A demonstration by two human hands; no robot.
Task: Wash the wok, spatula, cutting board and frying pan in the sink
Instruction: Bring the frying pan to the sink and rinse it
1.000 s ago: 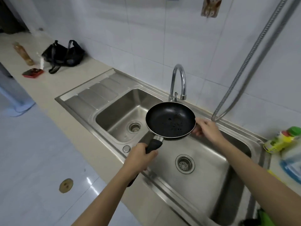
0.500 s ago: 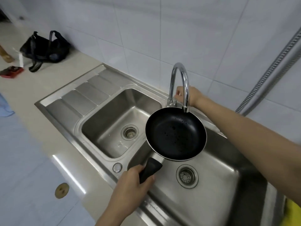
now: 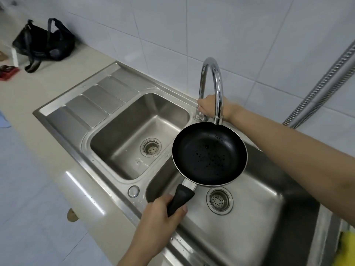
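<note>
A small black frying pan (image 3: pixel 209 156) with dark specks inside hangs over the right basin of the steel double sink (image 3: pixel 255 210), right under the spout of the chrome tap (image 3: pixel 211 81). My left hand (image 3: pixel 159 221) grips its black handle at the sink's front edge. My right hand (image 3: pixel 208 107) reaches behind the pan and grips the tap's handle at its base; the spout partly hides the fingers. No water is visible. The wok, spatula and cutting board are out of sight.
The left basin (image 3: pixel 134 135) and ribbed drainboard (image 3: pixel 99 96) lie to the left. A black bag (image 3: pixel 44 43) and a small red box (image 3: pixel 7 72) sit on the far-left counter. A metal hose (image 3: pixel 322 87) hangs on the tiled wall at right. Something yellow (image 3: pixel 347 246) shows at bottom right.
My right hand left the pan's rim and went up to the tap's base, where it now grips the handle. The pan stayed under the spout in my left hand.
</note>
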